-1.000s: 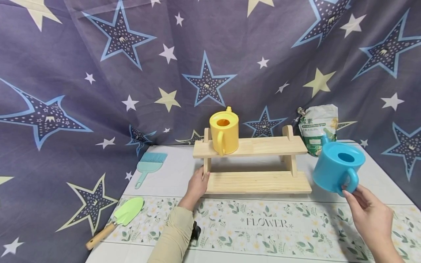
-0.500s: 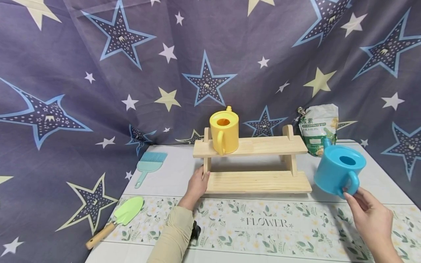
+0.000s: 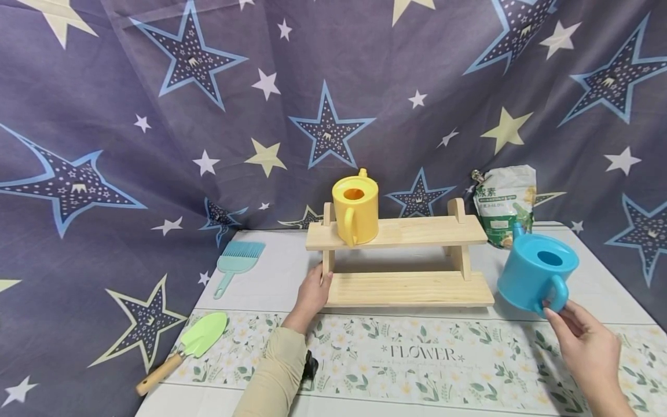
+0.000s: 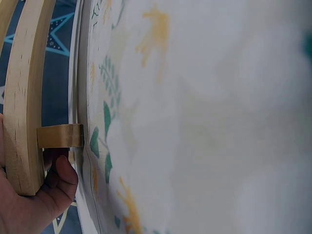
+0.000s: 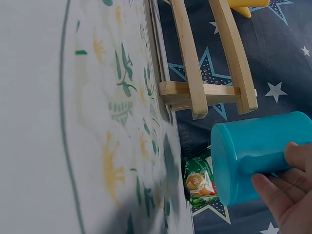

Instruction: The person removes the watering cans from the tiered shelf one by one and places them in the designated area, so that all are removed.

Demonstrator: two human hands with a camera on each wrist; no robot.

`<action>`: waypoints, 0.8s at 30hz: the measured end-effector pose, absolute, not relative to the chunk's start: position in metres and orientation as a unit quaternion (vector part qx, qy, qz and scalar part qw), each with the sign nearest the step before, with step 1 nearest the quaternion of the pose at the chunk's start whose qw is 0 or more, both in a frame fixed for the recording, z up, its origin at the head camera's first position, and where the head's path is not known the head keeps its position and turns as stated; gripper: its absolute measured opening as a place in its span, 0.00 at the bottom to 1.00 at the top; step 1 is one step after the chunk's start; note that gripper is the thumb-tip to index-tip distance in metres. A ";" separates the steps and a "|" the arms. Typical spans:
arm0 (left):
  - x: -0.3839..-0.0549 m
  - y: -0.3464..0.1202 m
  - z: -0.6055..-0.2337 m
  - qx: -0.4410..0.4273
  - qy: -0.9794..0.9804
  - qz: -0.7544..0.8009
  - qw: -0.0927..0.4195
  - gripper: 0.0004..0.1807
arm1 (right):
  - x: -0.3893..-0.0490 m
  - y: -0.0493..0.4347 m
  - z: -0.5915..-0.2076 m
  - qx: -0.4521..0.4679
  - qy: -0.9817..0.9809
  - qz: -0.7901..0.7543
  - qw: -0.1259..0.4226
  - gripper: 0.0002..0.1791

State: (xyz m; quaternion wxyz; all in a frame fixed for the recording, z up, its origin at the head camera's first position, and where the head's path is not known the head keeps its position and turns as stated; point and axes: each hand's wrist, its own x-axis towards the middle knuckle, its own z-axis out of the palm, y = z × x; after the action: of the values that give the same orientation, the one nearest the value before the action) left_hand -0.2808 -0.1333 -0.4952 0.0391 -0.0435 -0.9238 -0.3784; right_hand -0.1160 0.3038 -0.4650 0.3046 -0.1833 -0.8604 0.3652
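A two-tier wooden shelf [image 3: 411, 289] stands on the covered table in the head view. My left hand [image 3: 310, 294] grips its left end; in the left wrist view the fingers [image 4: 67, 170] curl round the end of the lower plank. A blue watering can [image 3: 531, 278] is held up right of the shelf, spout pointing to the back. By the lower part of its handle, my right hand [image 3: 591, 341] pinches it between thumb and fingers. The can's flat base shows in the right wrist view. On the upper tier, toward the left, a yellow watering can [image 3: 359, 214] stands upright.
Behind the blue can, a green and white bag [image 3: 502, 200] leans at the back right. A teal dustpan-shaped brush [image 3: 239, 263] and a green trowel with a wooden handle [image 3: 200, 336] lie along the left side. A star-printed curtain [image 3: 396, 116] hangs behind the table.
The blue watering can has sunk slightly and shifted a touch, with the right hand on its handle. The left hand, shelf and yellow can stay in place.
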 end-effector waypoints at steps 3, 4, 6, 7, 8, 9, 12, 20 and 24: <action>-0.280 -0.133 -0.495 -0.046 -0.925 -0.376 0.042 0.25 | -0.117 0.303 -0.468 -0.195 -0.859 0.372 0.292 0.20; -0.280 -0.133 -0.495 -0.046 -0.924 -0.376 0.042 0.25 | -0.117 0.303 -0.469 -0.199 -0.860 0.374 0.286 0.20; -0.280 -0.133 -0.495 -0.042 -0.924 -0.377 0.039 0.26 | -0.118 0.304 -0.471 -0.205 -0.859 0.377 0.279 0.20; -0.281 -0.133 -0.495 -0.044 -0.924 -0.377 0.041 0.26 | -0.118 0.304 -0.472 -0.207 -0.859 0.378 0.277 0.20; -0.281 -0.133 -0.495 -0.042 -0.924 -0.377 0.039 0.26 | -0.118 0.305 -0.473 -0.208 -0.859 0.378 0.277 0.20; -0.281 -0.133 -0.495 -0.042 -0.924 -0.377 0.039 0.26 | -0.119 0.305 -0.474 -0.209 -0.859 0.377 0.277 0.20; -0.281 -0.133 -0.494 -0.045 -0.925 -0.376 0.043 0.25 | -0.120 0.305 -0.476 -0.209 -0.858 0.380 0.276 0.20; -0.282 -0.133 -0.495 -0.042 -0.924 -0.379 0.037 0.25 | -0.120 0.307 -0.480 -0.231 -0.865 0.379 0.235 0.21; -0.282 -0.133 -0.495 -0.040 -0.924 -0.378 0.032 0.25 | -0.121 0.308 -0.483 -0.241 -0.867 0.375 0.224 0.21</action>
State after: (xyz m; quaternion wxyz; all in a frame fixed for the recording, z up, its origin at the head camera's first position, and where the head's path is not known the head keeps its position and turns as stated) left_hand -0.2816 -0.1331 -0.4952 0.0323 -0.0397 -0.9245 -0.3778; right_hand -0.1214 0.3081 -0.4826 0.2240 -0.2409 -0.8666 0.3753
